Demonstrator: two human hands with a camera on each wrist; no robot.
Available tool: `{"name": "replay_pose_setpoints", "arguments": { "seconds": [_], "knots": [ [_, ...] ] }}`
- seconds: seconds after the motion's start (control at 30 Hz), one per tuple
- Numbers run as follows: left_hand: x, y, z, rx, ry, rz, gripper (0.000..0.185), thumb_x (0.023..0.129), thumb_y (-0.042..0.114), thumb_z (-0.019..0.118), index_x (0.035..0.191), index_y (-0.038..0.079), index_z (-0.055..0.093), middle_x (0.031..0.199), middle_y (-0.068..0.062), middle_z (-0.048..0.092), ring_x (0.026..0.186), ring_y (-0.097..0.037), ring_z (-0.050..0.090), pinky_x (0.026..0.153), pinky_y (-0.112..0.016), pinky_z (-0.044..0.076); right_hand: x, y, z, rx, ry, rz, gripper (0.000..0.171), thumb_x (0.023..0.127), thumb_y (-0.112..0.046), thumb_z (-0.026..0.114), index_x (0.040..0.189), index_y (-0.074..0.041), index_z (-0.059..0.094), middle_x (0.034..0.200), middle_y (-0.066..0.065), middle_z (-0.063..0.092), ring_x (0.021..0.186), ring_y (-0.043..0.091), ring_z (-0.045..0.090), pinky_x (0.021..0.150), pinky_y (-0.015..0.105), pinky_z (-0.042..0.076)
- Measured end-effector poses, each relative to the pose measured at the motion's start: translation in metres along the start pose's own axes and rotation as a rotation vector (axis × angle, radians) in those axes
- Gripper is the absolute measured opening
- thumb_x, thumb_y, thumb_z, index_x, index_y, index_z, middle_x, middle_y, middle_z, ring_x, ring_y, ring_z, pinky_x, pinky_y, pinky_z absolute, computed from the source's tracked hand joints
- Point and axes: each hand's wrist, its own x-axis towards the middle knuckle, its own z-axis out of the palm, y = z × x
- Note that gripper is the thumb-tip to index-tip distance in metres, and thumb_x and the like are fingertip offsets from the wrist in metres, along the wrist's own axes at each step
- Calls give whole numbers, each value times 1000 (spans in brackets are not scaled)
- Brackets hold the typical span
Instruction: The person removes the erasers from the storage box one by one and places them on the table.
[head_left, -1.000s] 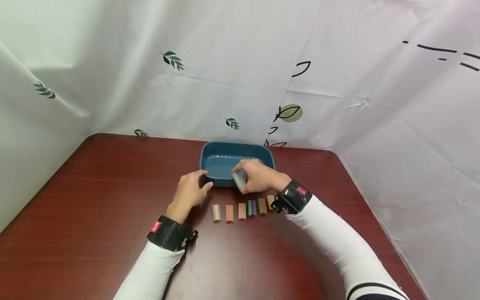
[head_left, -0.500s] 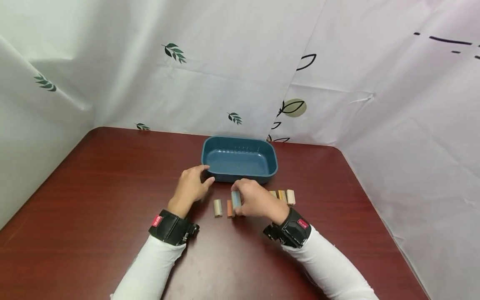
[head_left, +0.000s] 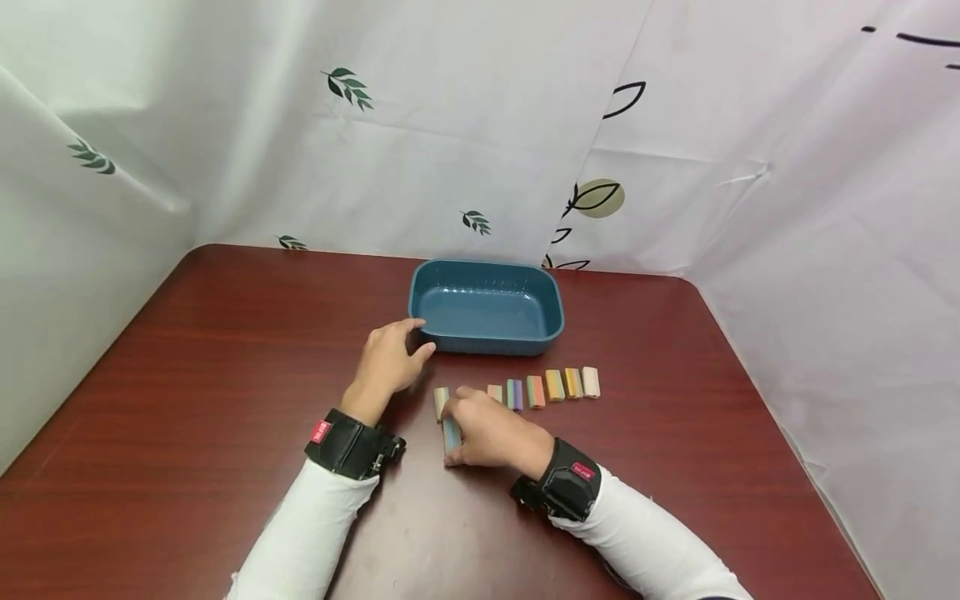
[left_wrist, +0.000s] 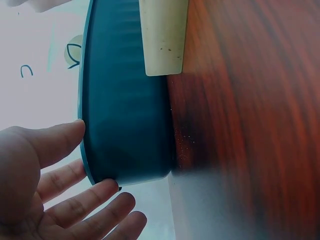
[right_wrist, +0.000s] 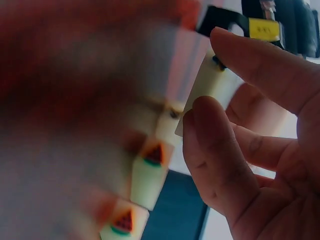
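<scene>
My right hand (head_left: 491,429) pinches a small pale-blue block (head_left: 452,437) between thumb and fingertips, low over the table at the near side of a row of similar blocks. In the right wrist view the pinched block (right_wrist: 204,82) shows a cream face with a small dark-blue and yellow print. My left hand (head_left: 386,362) rests at the near left corner of a blue rectangular tray (head_left: 495,345), its thumb and a finger touching the rim in the left wrist view. A cream block (head_left: 440,402) stands between the two hands. Part of the row is hidden behind my right hand.
Rightward from my right hand the row continues with a purple-green block (head_left: 514,395), an orange-green block (head_left: 536,392), yellowish ones and a white block (head_left: 591,382). Watermelon prints mark some blocks (right_wrist: 149,180). A white patterned curtain (head_left: 405,150) hangs behind the brown table (head_left: 247,350).
My right hand has carried the pale-blue block from the tray's front edge back toward me and leftward, down near the table. The left hand has stayed at the tray's corner.
</scene>
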Motion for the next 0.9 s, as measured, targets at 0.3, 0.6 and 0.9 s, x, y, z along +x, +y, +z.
{"name": "replay_pose_setpoints", "arguments": {
  "seconds": [0.3, 0.6, 0.9],
  "knots": [
    [1, -1, -1, -2, -10, 3, 49, 95, 28, 64, 138, 6, 54, 139, -20, 51, 129, -39, 44, 103, -53, 38, 5, -5, 5, -41, -25, -28, 43, 74, -30, 86, 104, -4, 70, 95, 5, 56, 82, 13, 52, 66, 19, 47],
    [2, 1, -2, -8, -27, -1, 50, 96, 29, 63, 139, 7, 53, 140, -20, 50, 131, -39, 42, 104, -54, 37, 5, -8, 6, -40, -53, 18, 46, 72, -28, 88, 105, -5, 66, 97, 5, 54, 79, 11, 53, 65, 19, 48],
    [-1, 3, -5, -2, -32, -6, 49, 95, 28, 63, 139, 7, 53, 139, -20, 51, 130, -40, 43, 104, -53, 37, 7, -11, 10, -72, -70, 40, 52, 71, -30, 88, 108, -5, 61, 98, 5, 52, 77, 10, 53, 65, 19, 48]
  ]
}}
